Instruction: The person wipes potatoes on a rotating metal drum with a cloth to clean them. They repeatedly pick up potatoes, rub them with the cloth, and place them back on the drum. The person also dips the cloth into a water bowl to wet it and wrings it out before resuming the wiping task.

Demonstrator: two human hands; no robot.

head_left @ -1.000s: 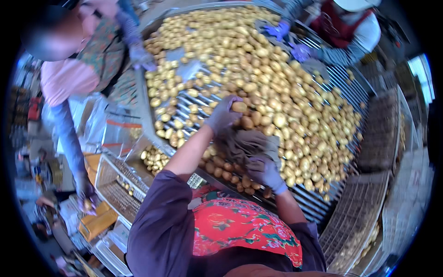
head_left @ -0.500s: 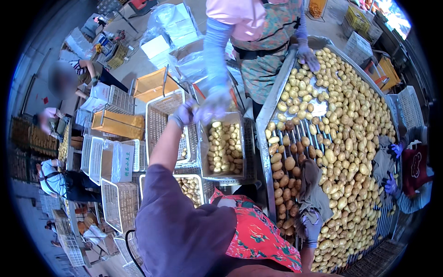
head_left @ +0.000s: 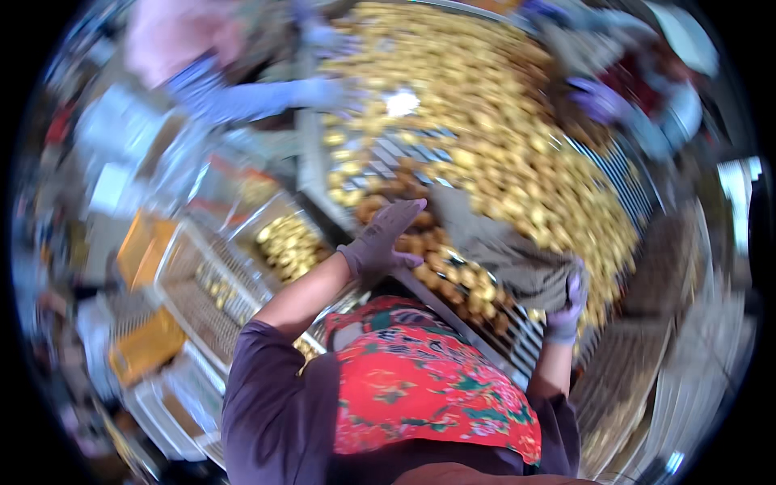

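Observation:
My left hand (head_left: 381, 241), in a grey glove, hovers with fingers spread over the near edge of a slatted metal sorting table (head_left: 622, 174), close to brownish round produce. My right hand (head_left: 566, 305), also gloved, grips a corner of a grey-brown cloth (head_left: 501, 250) that lies over the pile. The table is heaped with several small yellow round fruits (head_left: 501, 153). The picture is blurred by head motion.
A wire basket of yellow fruit (head_left: 287, 240) stands left of the table, with more wire baskets and orange crates (head_left: 145, 347) beyond. One person in blue sleeves (head_left: 242, 97) reaches in from the far left; another gloved person (head_left: 602, 97) works at the far right.
The view swung back from the baskets to the table. My left hand left the basket area and now hovers at the table edge; my right hand still holds the cloth.

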